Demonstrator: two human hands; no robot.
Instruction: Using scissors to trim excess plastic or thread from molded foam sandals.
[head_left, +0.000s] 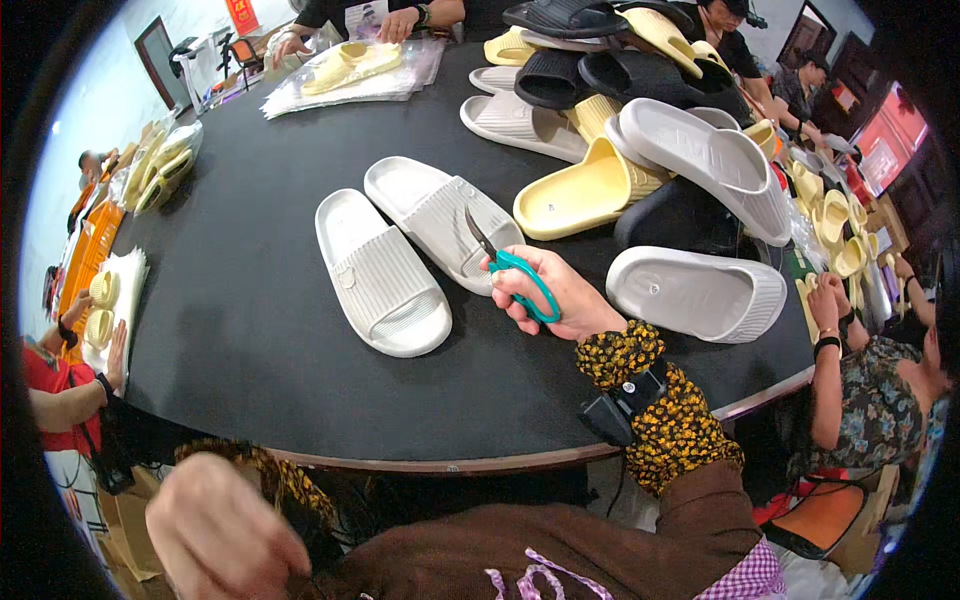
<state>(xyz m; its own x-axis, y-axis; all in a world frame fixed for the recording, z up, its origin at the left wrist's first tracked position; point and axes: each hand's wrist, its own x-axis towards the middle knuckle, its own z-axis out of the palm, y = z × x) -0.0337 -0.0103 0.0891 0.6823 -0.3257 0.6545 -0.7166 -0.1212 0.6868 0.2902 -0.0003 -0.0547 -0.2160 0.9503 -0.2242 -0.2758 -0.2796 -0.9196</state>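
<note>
My right hand (580, 297) is closed round the teal handles of small scissors (515, 264), whose dark blades point up and to the left. The blades overlap the edge of a light grey slide slipper (410, 190) lying on the black table. Beside that slipper, to its left, lies a matching grey slipper (385, 285); both show ribbed straps. My left hand (225, 530) is at the lower left, off the table's near edge. It is smeared by motion, and how its fingers are set cannot be made out.
A heap of black, grey and yellow slippers (640, 75) covers the table's far right, with one grey slipper (690, 290) close to my right wrist. Across the table (250, 350), a co-worker's hands (400, 25) handle yellow slippers on plastic bags (285, 95). Other people work left and right.
</note>
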